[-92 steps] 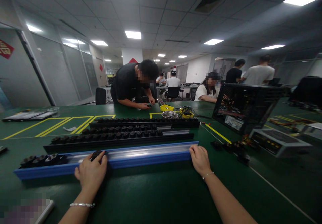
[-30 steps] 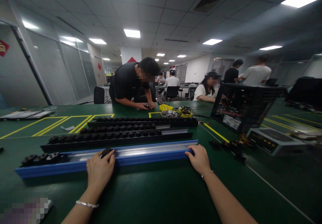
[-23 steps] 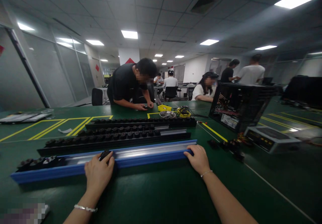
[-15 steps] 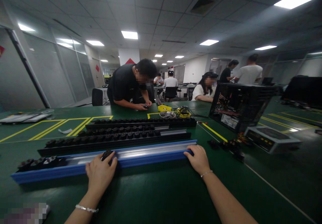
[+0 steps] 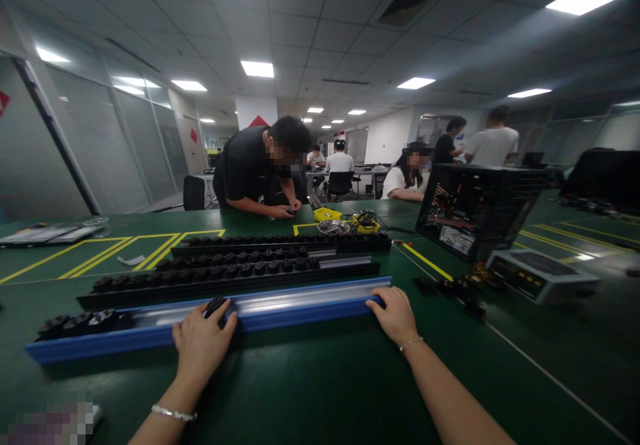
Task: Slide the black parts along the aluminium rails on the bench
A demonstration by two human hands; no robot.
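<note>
One blue rail (image 5: 300, 315) | axis crosswise, right end farther | left hand (image 5: 205, 341) pinching black part (image 5: 216, 307), right hand (image 5: 395, 313) gripping rail

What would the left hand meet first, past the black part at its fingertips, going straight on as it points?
Likely the far wall of the blue rail; depth is unclear, so the left hand might clear it to the nearest black rail.
</note>
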